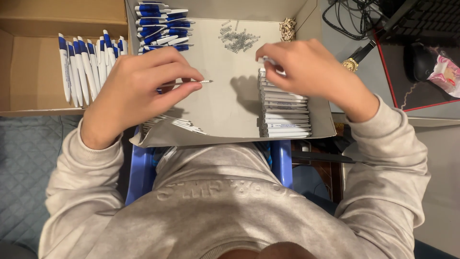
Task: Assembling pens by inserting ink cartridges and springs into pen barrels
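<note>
Your left hand point(136, 88) pinches a thin refill point(191, 82), tip pointing right (long axis crosswise) toward your right hand point(306, 72), fingers closed on a white barrel point(270, 61).

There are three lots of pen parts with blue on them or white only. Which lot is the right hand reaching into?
The right hand is on the stack of plain white barrels at the tray's right side. The other lots, top left, have blue parts.

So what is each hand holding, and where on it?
Left hand pinches a thin pen refill by its rear end. Right hand grips a white pen barrel near its end.
</note>
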